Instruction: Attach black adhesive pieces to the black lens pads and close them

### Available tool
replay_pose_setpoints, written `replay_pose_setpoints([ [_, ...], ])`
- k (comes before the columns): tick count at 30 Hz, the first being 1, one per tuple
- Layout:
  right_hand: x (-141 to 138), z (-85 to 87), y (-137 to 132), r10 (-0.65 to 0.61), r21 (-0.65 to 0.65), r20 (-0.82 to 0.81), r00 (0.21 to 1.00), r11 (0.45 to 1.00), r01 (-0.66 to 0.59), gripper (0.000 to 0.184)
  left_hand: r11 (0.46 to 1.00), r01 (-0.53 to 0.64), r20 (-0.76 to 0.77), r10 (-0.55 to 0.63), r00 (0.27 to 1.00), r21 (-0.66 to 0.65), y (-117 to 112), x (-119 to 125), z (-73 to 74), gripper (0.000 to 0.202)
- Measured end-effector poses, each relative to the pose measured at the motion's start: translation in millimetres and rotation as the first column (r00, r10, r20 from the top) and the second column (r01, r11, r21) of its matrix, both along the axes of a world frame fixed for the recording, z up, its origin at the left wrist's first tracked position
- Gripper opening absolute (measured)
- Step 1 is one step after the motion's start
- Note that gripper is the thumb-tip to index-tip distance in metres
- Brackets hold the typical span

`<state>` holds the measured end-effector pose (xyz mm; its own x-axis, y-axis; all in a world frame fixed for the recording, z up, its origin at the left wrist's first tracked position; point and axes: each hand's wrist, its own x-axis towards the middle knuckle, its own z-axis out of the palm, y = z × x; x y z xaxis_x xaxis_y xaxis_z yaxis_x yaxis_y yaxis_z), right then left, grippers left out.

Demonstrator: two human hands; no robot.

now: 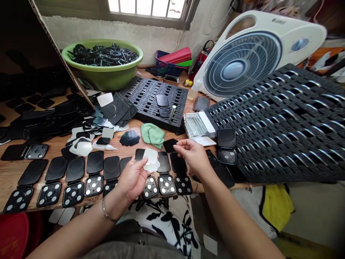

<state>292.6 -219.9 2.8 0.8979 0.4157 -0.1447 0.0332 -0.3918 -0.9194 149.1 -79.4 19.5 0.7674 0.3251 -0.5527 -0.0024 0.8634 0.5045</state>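
Observation:
My left hand (pixel 133 178) is closed on a few pale rounded-square sheets (pixel 150 158), held above the row of open black cases (pixel 94 176) along the table's front edge. My right hand (pixel 192 154) hovers just to the right of the sheets, fingers curled with thumb and forefinger pinched near a black pad (pixel 170 145); what it pinches is too small to make out. Each case shows a black lid and a base with round silver spots.
A green cloth (pixel 153 135) and a small glue bottle (pixel 104 146) lie mid-table. Behind are a black slotted tray (pixel 151 99), a green basin of black rings (pixel 104 63), a white fan (pixel 250 57), stacked black trays (pixel 283 122) at right and a box of metal pieces (pixel 198 125).

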Motion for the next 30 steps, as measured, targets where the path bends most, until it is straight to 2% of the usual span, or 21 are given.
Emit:
replay_pose_setpoints([
  [1,14.9,-4.7,0.1,-0.013,-0.089,0.045,0.999,0.996,0.017,0.029,1.000,0.029,0.000,-0.029,1.000,0.004,-0.1,-1.3,0.8,0.027],
  [3,34.6,-10.7,1.8,-0.024,-0.174,0.112,0.993,0.984,0.044,0.024,0.996,0.084,0.014,-0.084,0.996,0.007,-0.4,-4.3,2.5,0.028],
  [6,31.6,-5.2,6.0,-0.023,-0.193,0.255,0.967,0.978,0.075,0.020,0.990,0.134,0.040,-0.132,0.990,-0.036,0.5,-7.6,3.9,0.029],
  [8,12.3,7.0,8.1,0.084,-0.197,0.353,0.932,0.980,-0.014,0.023,0.985,0.159,0.047,-0.156,0.987,-0.071,1.9,-8.4,4.1,0.035],
  [9,0.4,14.1,8.8,0.184,-0.212,0.367,0.912,0.971,-0.111,0.026,0.983,0.164,0.052,-0.160,0.986,-0.078,2.5,-8.5,4.1,0.039],
  [11,-22.7,26.9,9.3,0.367,-0.250,0.319,0.874,0.922,-0.296,0.024,0.983,0.171,0.063,-0.167,0.984,-0.073,2.8,-8.1,4.1,0.040],
  [12,-32.6,32.0,9.2,0.406,-0.258,0.294,0.865,0.906,-0.337,0.020,0.982,0.177,0.069,-0.172,0.983,-0.065,2.7,-7.9,4.0,0.036],
  [14,-47.4,38.7,7.5,0.381,-0.236,0.297,0.876,0.918,-0.319,0.009,0.980,0.192,0.069,-0.189,0.980,-0.047,2.1,-7.8,3.7,0.027],
  [16,-56.5,41.2,3.4,0.283,-0.128,0.359,0.889,0.959,-0.254,0.004,0.978,0.207,0.068,-0.205,0.976,-0.031,2.3,-8.4,3.0,0.023],
  [19,-64.0,37.6,-6.6,0.190,0.036,0.491,0.850,0.971,-0.238,0.012,0.975,0.219,0.085,-0.217,0.973,-0.025,4.2,-10.4,2.5,0.024],
  [22,-68.0,25.9,-17.3,0.214,0.024,0.570,0.793,0.961,-0.277,0.023,0.968,0.252,0.092,-0.252,0.963,0.004,5.7,-12.7,4.1,0.031],
  [26,-70.0,11.6,-25.7,0.247,0.026,0.505,0.827,0.954,-0.300,0.030,0.962,0.264,0.043,-0.267,0.963,0.063,3.7,-14.5,6.9,0.043],
  [30,-72.0,11.9,-24.5,0.265,0.048,0.374,0.889,0.951,-0.305,0.031,0.963,0.251,0.011,-0.253,0.967,0.098,0.5,-15.2,5.8,0.047],
])
